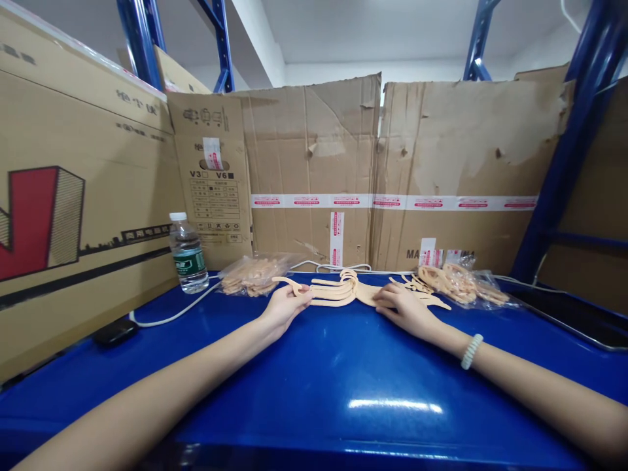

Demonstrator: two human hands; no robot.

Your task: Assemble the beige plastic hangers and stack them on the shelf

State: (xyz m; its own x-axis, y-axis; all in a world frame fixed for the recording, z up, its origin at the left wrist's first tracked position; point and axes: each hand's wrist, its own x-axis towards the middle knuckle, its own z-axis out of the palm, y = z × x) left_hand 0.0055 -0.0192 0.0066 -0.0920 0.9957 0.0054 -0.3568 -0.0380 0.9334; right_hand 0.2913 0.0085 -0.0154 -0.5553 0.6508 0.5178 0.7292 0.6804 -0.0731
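A pile of thin tan curved pieces (343,291) lies on the blue table (333,366) in front of me. My left hand (284,306) reaches to the pile's left end, fingers closed on one long curved piece (304,289). My right hand (405,307) rests on the right side of the pile, fingers curled over the pieces there. A white bead bracelet (471,351) sits on my right wrist.
A clear bag of tan pieces (252,275) lies at the back left, another bag (466,282) at the back right. A water bottle (188,254), a white cable (171,317) and a black device (115,332) are at left. Cardboard boxes (373,170) wall the back and left.
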